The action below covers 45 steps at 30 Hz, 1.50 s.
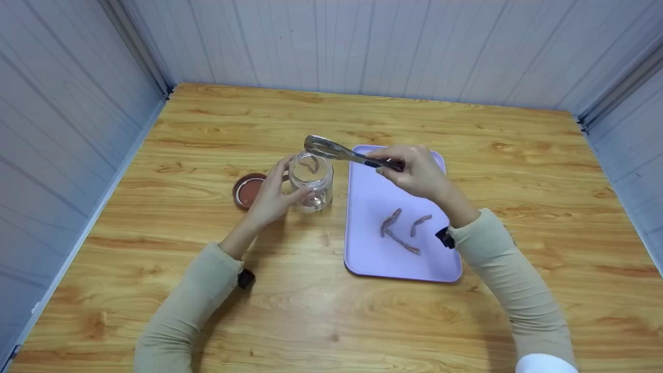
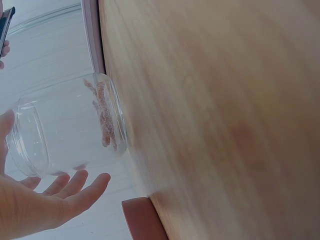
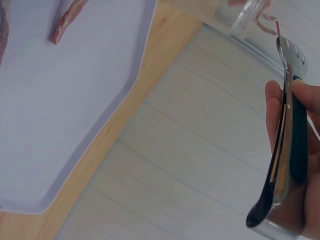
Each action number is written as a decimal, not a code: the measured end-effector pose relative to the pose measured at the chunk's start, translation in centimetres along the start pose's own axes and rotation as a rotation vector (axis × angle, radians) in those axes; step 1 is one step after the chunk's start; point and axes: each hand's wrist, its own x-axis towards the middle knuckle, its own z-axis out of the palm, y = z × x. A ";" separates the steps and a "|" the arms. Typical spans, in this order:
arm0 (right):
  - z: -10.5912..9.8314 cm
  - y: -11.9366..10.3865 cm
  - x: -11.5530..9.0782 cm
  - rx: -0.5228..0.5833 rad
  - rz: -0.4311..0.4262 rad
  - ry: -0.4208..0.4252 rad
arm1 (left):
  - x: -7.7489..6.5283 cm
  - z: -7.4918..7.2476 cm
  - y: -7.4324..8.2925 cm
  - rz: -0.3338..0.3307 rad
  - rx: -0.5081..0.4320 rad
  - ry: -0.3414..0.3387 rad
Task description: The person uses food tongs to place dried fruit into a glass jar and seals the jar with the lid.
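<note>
Jar [image 1: 318, 194]: left hand [image 1: 272, 194], fingers curved round its side. Tongs [image 1: 336, 151]: gripped in right hand's [image 1: 422, 172] fingers, tips above jar, meat strip [image 3: 267, 28] there. Tray [image 1: 368, 223], three strips: right of jar. Lid [image 1: 247, 192]: left.

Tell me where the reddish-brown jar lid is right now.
In the head view, the reddish-brown jar lid lies on the wooden table, left of the clear jar, partly hidden by the left hand.
</note>
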 end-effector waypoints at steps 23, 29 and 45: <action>-2.0 -0.1 -1.8 -0.022 0.014 0.016 | 0.1 0.0 0.2 -0.013 -0.006 -0.009; -4.0 -2.4 -2.7 -0.044 0.058 0.040 | 0.1 -0.1 0.2 -0.023 -0.001 -0.017; -5.4 4.2 -8.9 -0.022 0.099 -0.056 | 0.1 -0.1 0.0 -0.038 -0.010 -0.022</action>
